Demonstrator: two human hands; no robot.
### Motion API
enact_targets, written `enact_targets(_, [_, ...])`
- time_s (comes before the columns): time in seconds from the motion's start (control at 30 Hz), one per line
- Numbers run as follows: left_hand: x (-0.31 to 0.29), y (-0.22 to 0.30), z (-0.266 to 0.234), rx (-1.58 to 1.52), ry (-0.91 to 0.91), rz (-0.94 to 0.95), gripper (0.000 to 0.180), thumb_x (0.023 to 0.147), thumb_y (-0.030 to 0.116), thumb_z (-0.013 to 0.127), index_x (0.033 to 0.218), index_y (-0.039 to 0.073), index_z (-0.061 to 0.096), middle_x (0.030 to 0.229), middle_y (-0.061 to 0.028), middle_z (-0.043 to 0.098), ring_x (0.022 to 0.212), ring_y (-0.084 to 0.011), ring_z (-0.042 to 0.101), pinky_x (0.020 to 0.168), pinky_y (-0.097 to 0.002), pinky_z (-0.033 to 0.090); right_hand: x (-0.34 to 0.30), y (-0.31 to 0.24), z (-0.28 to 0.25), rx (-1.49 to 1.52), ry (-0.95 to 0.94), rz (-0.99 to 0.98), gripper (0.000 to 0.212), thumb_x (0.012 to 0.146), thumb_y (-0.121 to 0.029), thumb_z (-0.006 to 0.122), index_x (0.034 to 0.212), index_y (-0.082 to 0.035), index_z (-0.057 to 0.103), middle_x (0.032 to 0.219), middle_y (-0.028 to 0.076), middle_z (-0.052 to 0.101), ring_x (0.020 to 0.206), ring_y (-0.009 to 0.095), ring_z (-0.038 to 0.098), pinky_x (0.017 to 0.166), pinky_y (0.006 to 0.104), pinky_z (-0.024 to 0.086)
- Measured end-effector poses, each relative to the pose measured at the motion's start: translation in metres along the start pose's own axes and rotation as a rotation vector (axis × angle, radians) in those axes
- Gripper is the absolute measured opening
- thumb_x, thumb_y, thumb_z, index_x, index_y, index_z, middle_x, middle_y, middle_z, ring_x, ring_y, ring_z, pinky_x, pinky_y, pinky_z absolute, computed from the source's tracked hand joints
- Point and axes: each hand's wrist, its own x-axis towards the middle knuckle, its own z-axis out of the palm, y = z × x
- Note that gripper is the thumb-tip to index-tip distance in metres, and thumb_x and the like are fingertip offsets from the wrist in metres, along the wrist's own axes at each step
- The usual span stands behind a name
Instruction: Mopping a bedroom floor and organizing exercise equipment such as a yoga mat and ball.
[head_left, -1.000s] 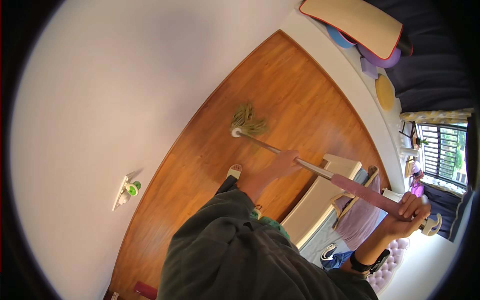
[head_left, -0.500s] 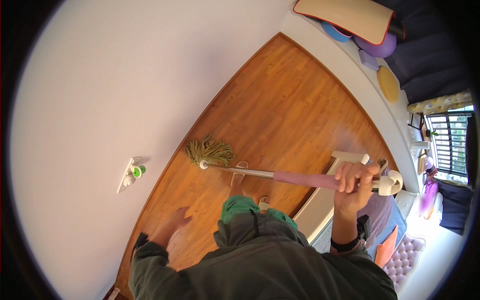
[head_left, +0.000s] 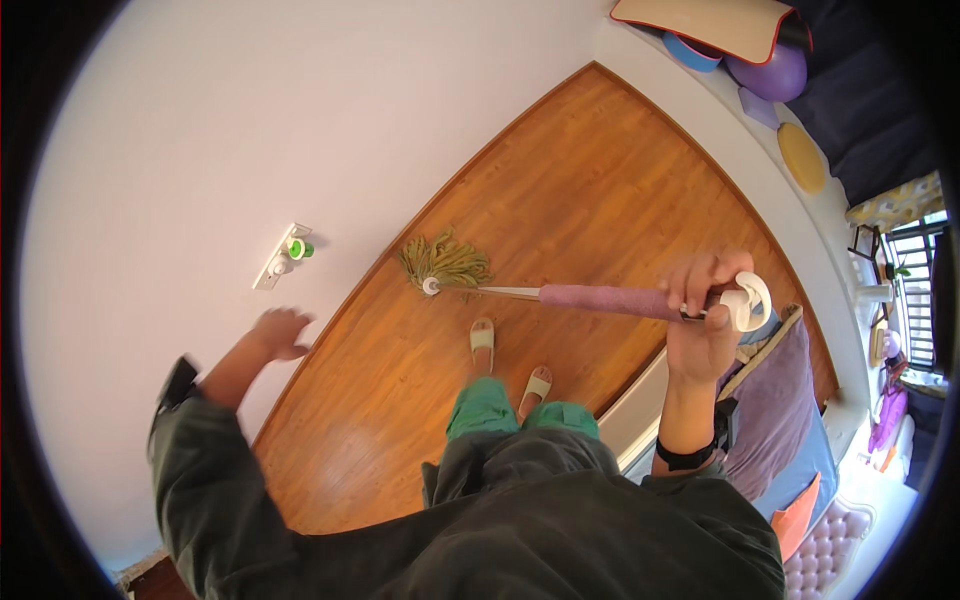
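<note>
A mop reaches from my right hand down to the floor, its pink foam-covered handle (head_left: 605,300) slanting to the left. Its olive-green string head (head_left: 447,262) is spread on the wooden floor near the left wall's skirting. My right hand (head_left: 703,335) is closed round the top of the handle, just below a white hook-shaped end (head_left: 748,302). Nothing is in my left hand (head_left: 276,334), which hangs out to the left with its fingers stretched, in front of the white wall.
On that wall is a socket strip (head_left: 282,257) with a green plug-in item (head_left: 299,249). My sandalled feet (head_left: 483,343) stand behind the mop head. To the right is a bed with a purple cover (head_left: 775,390). A purple ball (head_left: 770,75) and mats lie on a ledge at far right.
The mop head has moved slightly away and to the right. My left hand has swung up and outward to the left. My right hand has risen with the handle.
</note>
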Motion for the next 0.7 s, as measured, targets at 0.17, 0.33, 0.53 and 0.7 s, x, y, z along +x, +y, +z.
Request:
enact_targets(0.17, [0.110, 0.212, -0.038, -0.491, 0.453, 0.735, 0.086, 0.084, 0.040, 0.068, 0.148, 0.002, 0.027, 0.146, -0.0257, 0.036, 0.135, -0.0391, 0.036, 0.113, -0.0434, 0.031, -0.043, -0.017, -0.009, 0.016, -0.065, -0.037, 0.044, 0.086, -0.046, 0.069, 0.096, -0.010, 0.046, 0.059, -0.003, 0.044, 0.049, 0.009, 0.043, 0.057, 0.0272, 0.039])
enact_targets(0.33, [0.217, 0.307, 0.022, -1.019, 0.644, 0.589, 0.025, 0.076, 0.023, 0.073, 0.088, 0.004, 0.061, 0.086, -0.0175, 0.065, 0.088, -0.0384, 0.060, 0.078, -0.0468, 0.048, -0.069, -0.022, -0.016, -0.028, 0.079, -0.036, 0.025, 0.098, -0.027, 0.050, 0.081, -0.010, 0.043, 0.053, -0.004, 0.040, 0.045, 0.007, 0.038, 0.052, 0.0257, 0.036])
enact_targets(0.53, [0.225, 0.316, 0.054, -1.152, 0.752, 0.387, 0.020, 0.072, 0.021, 0.072, 0.074, 0.005, 0.062, 0.076, -0.0170, 0.064, 0.080, -0.0377, 0.062, 0.072, -0.0468, 0.049, -0.076, 0.004, -0.009, -0.116, 0.244, -0.162, 0.025, 0.099, -0.024, 0.049, 0.079, -0.009, 0.047, 0.051, -0.006, 0.034, 0.042, 0.004, 0.028, 0.049, 0.0222, 0.030])
enact_targets(0.7, [0.197, 0.226, 0.149, -1.194, 0.638, 0.263, 0.021, 0.071, 0.022, 0.071, 0.074, 0.004, 0.062, 0.076, -0.0191, 0.065, 0.078, -0.0383, 0.063, 0.071, -0.0467, 0.050, -0.116, 0.077, 0.061, -0.017, 0.230, -0.027, 0.019, 0.099, -0.023, 0.050, 0.088, -0.010, 0.057, 0.051, -0.007, 0.033, 0.045, 0.003, 0.031, 0.049, 0.0222, 0.030])
